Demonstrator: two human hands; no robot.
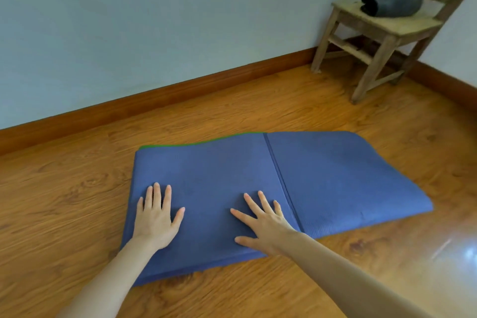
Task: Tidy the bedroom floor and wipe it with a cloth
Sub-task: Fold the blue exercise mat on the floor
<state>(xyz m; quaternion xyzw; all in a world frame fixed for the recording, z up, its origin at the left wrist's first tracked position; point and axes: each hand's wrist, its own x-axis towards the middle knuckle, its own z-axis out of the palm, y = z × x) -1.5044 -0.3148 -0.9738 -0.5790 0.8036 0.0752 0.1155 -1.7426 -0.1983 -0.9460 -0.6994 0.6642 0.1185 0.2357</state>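
Your left hand and right hand lie flat, fingers spread, on the folded blue foam mat lying on the wooden floor. Press evenly so the fold stays square.

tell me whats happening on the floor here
A person is pressing a folded blue mat flat on the wooden floor. The left hand and right hand both lie palm down with spread fingers on its left half. A dark rolled cloth sits untouched on the wooden chair in the corner, so wiping looks not yet begun.
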